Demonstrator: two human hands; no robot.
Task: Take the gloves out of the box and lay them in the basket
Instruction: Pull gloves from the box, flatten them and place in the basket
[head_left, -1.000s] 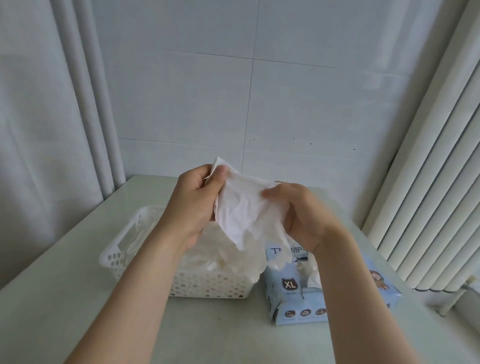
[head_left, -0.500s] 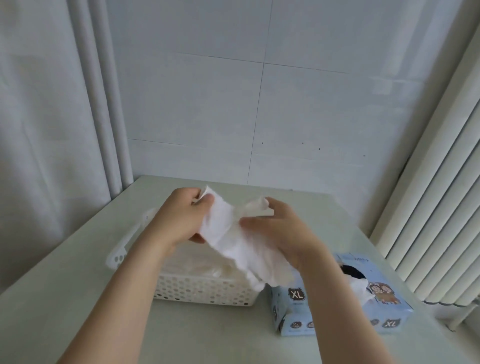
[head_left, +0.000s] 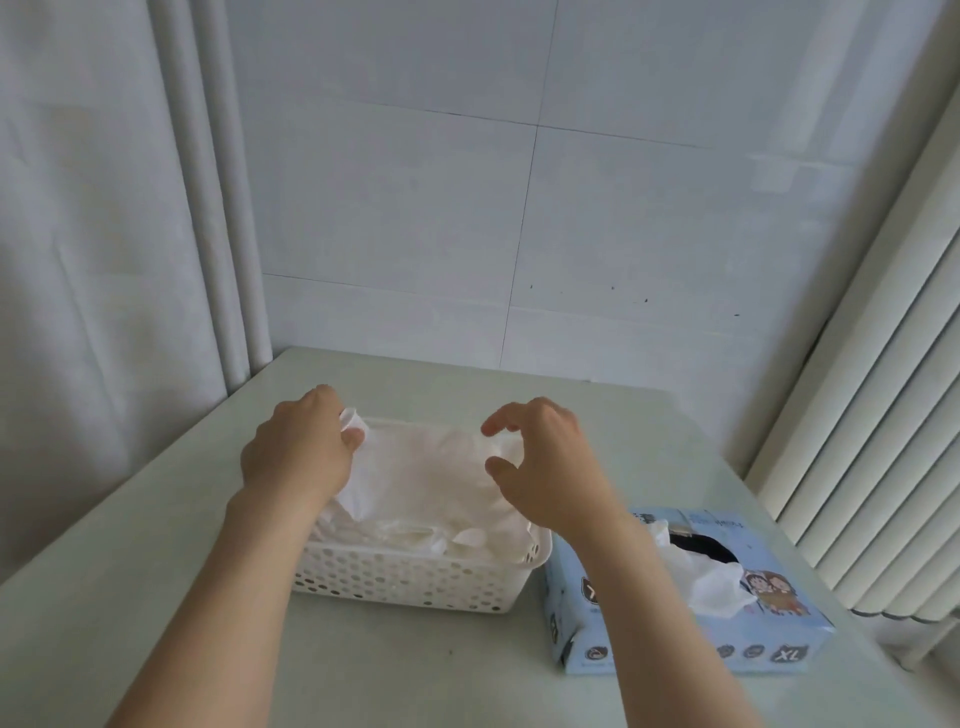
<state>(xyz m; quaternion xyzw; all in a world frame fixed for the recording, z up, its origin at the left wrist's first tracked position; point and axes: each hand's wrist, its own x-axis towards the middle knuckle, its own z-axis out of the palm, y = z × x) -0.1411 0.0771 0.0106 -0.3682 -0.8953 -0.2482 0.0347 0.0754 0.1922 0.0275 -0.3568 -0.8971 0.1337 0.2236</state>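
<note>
A white perforated basket (head_left: 415, 579) stands on the table, heaped with thin white gloves. The top glove (head_left: 426, 467) lies spread flat across the pile. My left hand (head_left: 298, 449) pinches that glove's far left corner at the basket's left end. Just above the glove's right end hovers my right hand (head_left: 540, 462), its fingers loosely curved and holding nothing. To the right of the basket lies the pale blue glove box (head_left: 769, 618), marked XL, with another white glove (head_left: 711, 582) sticking out of its dark opening.
The pale green table (head_left: 156, 597) ends at a tiled wall behind. A white curtain (head_left: 104, 234) hangs at the left and a ribbed white radiator (head_left: 883, 415) stands close on the right, next to the box.
Both hands came down from chest height and spread the glove over the pile in the basket. My right hand has let go of it; my left still pinches its corner.
</note>
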